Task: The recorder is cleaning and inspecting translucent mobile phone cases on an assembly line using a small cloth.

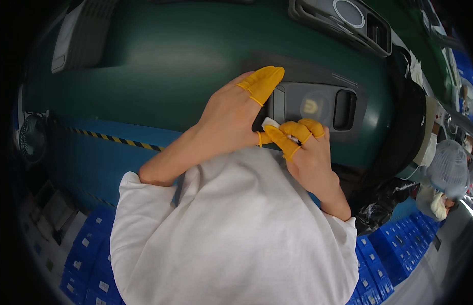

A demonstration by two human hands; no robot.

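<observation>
Workshop: a green worktop (160,66) is in front of you, with a blue floor (91,157), striped hazard tape (117,140) and rows of blue bins (91,249) below.
Grey plastic housing: (292,109) it lies flat on a dark grey sheet (318,66), just ahead of your body, its left end between your hands.
Left hand: (229,112) your capped fingers lie by the housing's far left corner, thumb spread towards its near side; you cannot tell here whether they grip.
Right hand: (315,157) your fingers are curled together, pinching a white wipe (270,122) at the housing's near edge.
Finger cots: (267,84) yellow, on several fingertips of both hands.
Handling: the housing looks stiff and fairly light for its size; expect a smooth face that could slip or scratch. The wipe should be soft and limp.
Where to hold: take the long outer edges or the rim of the recessed pocket (344,109); keep pressure off the round disc (314,105).
Writing: a yellow mark shows on the disc, perhaps a reflection; small pale print on the sheet and the bin labels is too small to read.
</observation>
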